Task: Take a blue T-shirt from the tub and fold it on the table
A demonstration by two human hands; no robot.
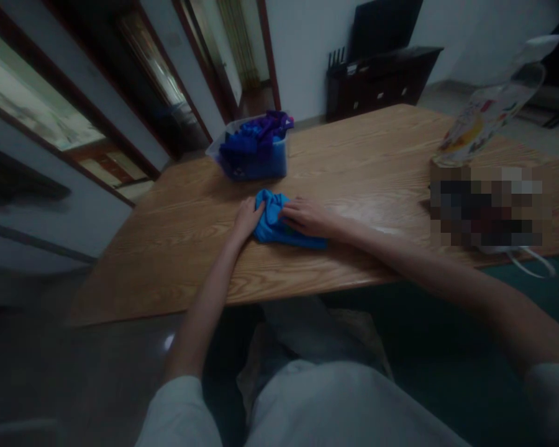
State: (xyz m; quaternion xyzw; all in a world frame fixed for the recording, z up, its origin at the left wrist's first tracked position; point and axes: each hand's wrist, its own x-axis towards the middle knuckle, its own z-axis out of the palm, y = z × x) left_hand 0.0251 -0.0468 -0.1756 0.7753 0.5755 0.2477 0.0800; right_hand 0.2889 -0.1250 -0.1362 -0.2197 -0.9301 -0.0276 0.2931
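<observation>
One wooden table [181,230]: spreads left of our left hand and on past our right.
Left hand [246,215]: we rest it at the cloth's left edge, thumb on top, fingers partly extended; whether it grips we cannot tell.
Plastic box [277,164]: just beyond our left hand, heaped with blue and purple fabric [256,138].
Blue cloth [277,232]: on the table between our hands, touching both, bunched along its far side.
Right hand [304,216]: we curl its fingers together, pinching the cloth.
Dark cabinet [377,87]: far beyond our right hand.
Clear bottle [489,108]: well right of our right hand, farther out.
White strap [533,266]: well right of our right hand, below a pixelated patch.
</observation>
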